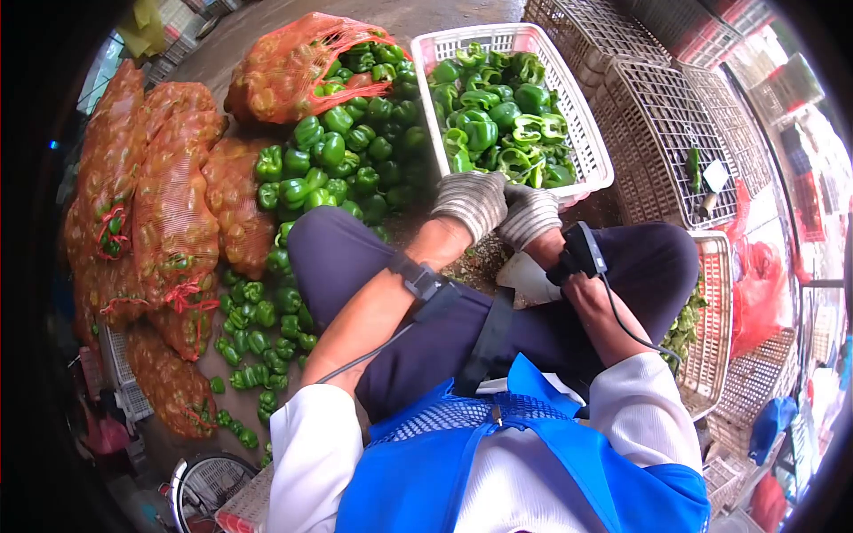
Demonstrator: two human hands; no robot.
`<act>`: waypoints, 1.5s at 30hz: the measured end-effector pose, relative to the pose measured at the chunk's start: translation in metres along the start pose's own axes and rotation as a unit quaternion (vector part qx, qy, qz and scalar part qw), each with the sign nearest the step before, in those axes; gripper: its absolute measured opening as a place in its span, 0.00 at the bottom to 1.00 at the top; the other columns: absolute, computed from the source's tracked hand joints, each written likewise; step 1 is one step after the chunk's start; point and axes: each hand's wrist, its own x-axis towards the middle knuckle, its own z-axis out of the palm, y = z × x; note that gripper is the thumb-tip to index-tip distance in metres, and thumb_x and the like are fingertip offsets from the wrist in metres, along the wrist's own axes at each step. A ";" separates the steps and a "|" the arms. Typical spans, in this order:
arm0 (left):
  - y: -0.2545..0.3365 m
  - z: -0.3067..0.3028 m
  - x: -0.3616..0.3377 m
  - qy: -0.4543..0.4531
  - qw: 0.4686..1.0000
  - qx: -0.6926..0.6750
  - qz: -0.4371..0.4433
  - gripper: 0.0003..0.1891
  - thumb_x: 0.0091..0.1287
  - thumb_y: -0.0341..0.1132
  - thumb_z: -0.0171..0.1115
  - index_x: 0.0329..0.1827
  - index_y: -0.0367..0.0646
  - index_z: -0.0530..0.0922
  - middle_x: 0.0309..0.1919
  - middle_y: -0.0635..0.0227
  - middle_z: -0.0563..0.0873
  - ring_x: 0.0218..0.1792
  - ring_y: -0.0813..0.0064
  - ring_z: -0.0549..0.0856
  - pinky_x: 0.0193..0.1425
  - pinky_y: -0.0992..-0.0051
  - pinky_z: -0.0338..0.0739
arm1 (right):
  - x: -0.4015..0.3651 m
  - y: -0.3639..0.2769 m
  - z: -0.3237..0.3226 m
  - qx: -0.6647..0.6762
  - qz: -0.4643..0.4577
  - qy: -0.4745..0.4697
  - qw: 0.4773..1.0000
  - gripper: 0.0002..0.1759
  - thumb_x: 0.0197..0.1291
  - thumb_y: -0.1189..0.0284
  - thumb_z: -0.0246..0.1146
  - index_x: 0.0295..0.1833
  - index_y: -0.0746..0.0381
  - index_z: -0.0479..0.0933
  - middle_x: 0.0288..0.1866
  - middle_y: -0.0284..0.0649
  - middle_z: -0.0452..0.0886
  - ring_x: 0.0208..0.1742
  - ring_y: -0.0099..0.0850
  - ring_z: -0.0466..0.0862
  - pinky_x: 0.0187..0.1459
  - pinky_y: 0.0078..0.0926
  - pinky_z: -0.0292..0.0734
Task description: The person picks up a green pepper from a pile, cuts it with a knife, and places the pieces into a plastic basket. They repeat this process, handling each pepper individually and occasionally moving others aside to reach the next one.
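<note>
My left hand (pixel 469 204) and my right hand (pixel 530 216) both wear grey-and-white striped gloves. They meet just in front of the near rim of a white plastic crate (pixel 582 142), with fingers curled in. Whatever lies between the fingers, if anything, is hidden by the gloves. Cut green bell peppers (pixel 484 133), some halved and hollow, fill much of the crate. To its left spreads a large heap of whole green bell peppers (pixel 342 169), running down beside my left knee.
A red mesh sack (pixel 284 75) spills peppers at the back; more filled sacks (pixel 173 209) stand at the left. Stacked crates (pixel 666 133) rise on the right, a small knife-like tool (pixel 709 204) on top. Another crate (pixel 711 329) with green scraps sits by my right knee.
</note>
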 end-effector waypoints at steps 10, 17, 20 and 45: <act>-0.012 -0.023 -0.017 0.050 0.790 -0.609 -0.040 0.04 0.50 0.23 0.65 0.30 0.33 0.81 0.18 0.69 0.81 0.14 0.82 0.78 0.17 0.82 0.72 | 0.010 0.048 0.007 0.348 0.049 -0.013 0.936 0.08 0.42 0.73 0.71 0.24 0.63 0.78 0.15 0.33 0.73 0.15 0.23 0.70 0.18 0.24 0.65; -0.026 -0.039 -0.001 0.144 0.762 -0.623 -0.105 0.09 0.57 0.27 0.68 0.38 0.32 0.81 0.20 0.66 0.83 0.15 0.79 0.79 0.18 0.81 0.72 | 0.011 -0.001 -0.052 0.540 0.211 0.007 0.815 0.09 0.43 0.78 0.72 0.25 0.65 0.76 0.17 0.34 0.75 0.14 0.21 0.71 0.16 0.21 0.65; -0.030 -0.038 0.019 0.152 0.844 -0.508 -0.087 0.11 0.59 0.30 0.68 0.42 0.34 0.82 0.21 0.68 0.84 0.16 0.81 0.79 0.19 0.81 0.72 | 0.014 -0.003 -0.050 0.501 0.222 -0.004 0.836 0.09 0.42 0.76 0.72 0.30 0.66 0.80 0.19 0.35 0.79 0.17 0.21 0.75 0.19 0.20 0.69; -0.016 -0.011 0.016 0.276 0.952 -0.114 0.060 0.05 0.58 0.36 0.61 0.34 0.48 0.80 0.24 0.62 0.85 0.29 0.59 0.86 0.31 0.63 0.80 | 0.006 0.002 -0.030 0.522 0.234 -0.051 0.818 0.07 0.46 0.75 0.69 0.24 0.62 0.76 0.17 0.33 0.73 0.15 0.24 0.71 0.17 0.22 0.66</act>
